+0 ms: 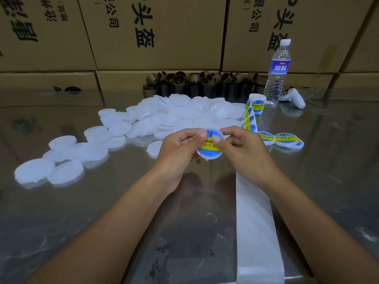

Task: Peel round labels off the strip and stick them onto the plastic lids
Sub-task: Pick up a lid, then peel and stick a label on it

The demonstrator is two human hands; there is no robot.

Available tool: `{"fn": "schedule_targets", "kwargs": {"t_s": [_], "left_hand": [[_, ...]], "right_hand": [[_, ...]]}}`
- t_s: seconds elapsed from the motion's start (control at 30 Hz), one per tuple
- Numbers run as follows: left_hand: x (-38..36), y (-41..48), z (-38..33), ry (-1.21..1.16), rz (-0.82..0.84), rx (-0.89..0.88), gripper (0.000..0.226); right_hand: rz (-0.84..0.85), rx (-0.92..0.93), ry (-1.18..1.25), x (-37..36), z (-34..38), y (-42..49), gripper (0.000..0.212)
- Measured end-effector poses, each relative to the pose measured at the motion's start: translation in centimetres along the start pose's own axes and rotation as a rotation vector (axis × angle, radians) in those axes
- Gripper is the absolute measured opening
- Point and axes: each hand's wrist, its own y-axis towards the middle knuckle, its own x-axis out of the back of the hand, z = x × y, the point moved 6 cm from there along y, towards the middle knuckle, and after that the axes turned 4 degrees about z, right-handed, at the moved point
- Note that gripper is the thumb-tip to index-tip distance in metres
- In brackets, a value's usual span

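- Left hand (178, 148) fingers pinch the lid (209, 154) edge.
- Right hand (241, 149) thumb and fingers clamp the round label (211, 143) onto it, above the bench (123, 212).

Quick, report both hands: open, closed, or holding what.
Left hand: closed, pinching the labelled lid at its left edge.
Right hand: closed, pinching the same lid at its right edge.

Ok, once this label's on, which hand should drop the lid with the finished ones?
Right. Both hands pinch the lid, but the finished lids lie just beyond the right hand; the left hand sits nearer the blank lids.
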Motion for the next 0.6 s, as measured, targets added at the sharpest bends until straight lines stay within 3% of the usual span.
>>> {"fn": "schedule_targets", "kwargs": {"t_s": [0.33, 0.43, 0.6], "left_hand": [[-0.42, -0.02, 0.46, -0.019, 0.060, 0.043, 0.012], [-0.15, -0.04, 0.34, -0.041, 0.026, 0.033, 0.007], [-0.47, -0.06, 0.36, -0.080, 0.061, 0.044, 0.015]], "right_hand": [[-0.015, -0.010, 0.019, 0.08, 0.12, 0.00, 0.006], [0.030, -0.033, -0.004, -0.25, -0.26, -0.05, 0.019], [0.027, -0.041, 0.001, -0.23, -0.46, 0.03, 0.019]]}}
